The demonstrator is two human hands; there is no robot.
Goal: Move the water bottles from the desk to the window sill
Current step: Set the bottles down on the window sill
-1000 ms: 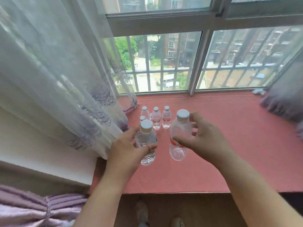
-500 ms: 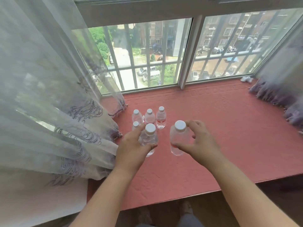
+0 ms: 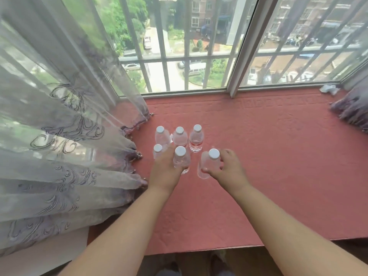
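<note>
Several clear water bottles with white caps stand on the red window sill [image 3: 268,148]. Three form a back row [image 3: 179,136]. A fourth bottle [image 3: 158,150] stands at front left, half hidden by my left hand. My left hand [image 3: 166,169] grips a bottle [image 3: 181,159] beside that one, its base down on the sill. My right hand [image 3: 229,169] grips another bottle [image 3: 209,163] to the right of it, upright, low at the sill.
A sheer embroidered curtain [image 3: 65,140] hangs at the left, its hem close to the bottles. Another curtain [image 3: 352,110] bunches at the far right. A crumpled white scrap [image 3: 328,89] lies in the back right corner. The barred window [image 3: 199,46] backs the sill.
Both hands have carried their bottles farther onto the sill, up to the standing group. The view has tilted down and come closer to the window.
</note>
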